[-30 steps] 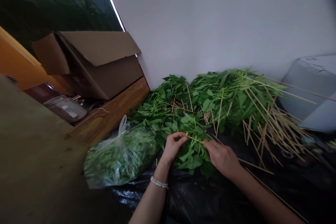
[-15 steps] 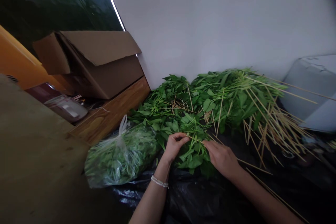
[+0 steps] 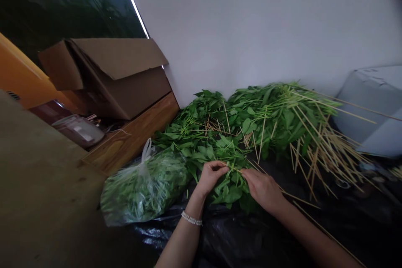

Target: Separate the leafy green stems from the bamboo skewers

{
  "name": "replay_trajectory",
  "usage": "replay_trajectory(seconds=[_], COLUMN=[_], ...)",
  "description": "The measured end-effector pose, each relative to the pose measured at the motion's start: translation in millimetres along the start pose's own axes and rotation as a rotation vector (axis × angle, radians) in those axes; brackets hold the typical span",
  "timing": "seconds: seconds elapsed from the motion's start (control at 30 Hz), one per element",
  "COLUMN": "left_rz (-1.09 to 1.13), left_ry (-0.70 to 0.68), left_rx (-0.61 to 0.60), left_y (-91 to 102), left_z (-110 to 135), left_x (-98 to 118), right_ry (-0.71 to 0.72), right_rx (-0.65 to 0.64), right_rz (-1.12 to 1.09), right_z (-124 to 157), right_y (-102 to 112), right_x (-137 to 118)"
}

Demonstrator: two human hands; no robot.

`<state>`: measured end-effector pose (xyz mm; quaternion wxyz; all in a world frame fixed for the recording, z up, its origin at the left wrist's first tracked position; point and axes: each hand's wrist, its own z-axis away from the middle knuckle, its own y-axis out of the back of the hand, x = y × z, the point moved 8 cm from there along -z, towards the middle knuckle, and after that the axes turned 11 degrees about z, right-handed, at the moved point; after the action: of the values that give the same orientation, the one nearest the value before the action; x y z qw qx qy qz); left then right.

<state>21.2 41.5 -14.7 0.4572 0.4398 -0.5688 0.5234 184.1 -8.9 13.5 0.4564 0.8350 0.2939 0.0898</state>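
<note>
My left hand [image 3: 211, 177] pinches a thin pale stem [image 3: 234, 168] at the front of a pile of green leafy stalks [image 3: 251, 125]. My right hand [image 3: 263, 187], fingers curled, grips the same stem a little to the right, over a small bunch of leaves [image 3: 230, 190]. A bead bracelet [image 3: 191, 219] circles my left wrist. Both hands rest above the black plastic sheet [image 3: 251, 238].
A tied clear bag of greens [image 3: 144, 188] lies left of my hands. Bare pale stems [image 3: 323, 150] fan out at the right. An open cardboard box [image 3: 109, 75] sits on a wooden ledge [image 3: 135, 134]. A grey container [image 3: 373, 109] stands far right against the white wall.
Both hands have shifted slightly, staying together on the stem; my left fingers have closed tighter around it. The pile and bag have not moved.
</note>
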Motion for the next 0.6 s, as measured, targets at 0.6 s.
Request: replay_trajectory(seconds=[0.6], left_rz=[-0.571], left_ry=[-0.413], left_rx=[0.465], left_y=[48.9], left_z=[8.4], left_x=[38.2], right_ry=[0.055], right_rx=[0.335], right_rz=[-0.043], right_z=[-0.3], right_y=[64.2], right_x=[7.6])
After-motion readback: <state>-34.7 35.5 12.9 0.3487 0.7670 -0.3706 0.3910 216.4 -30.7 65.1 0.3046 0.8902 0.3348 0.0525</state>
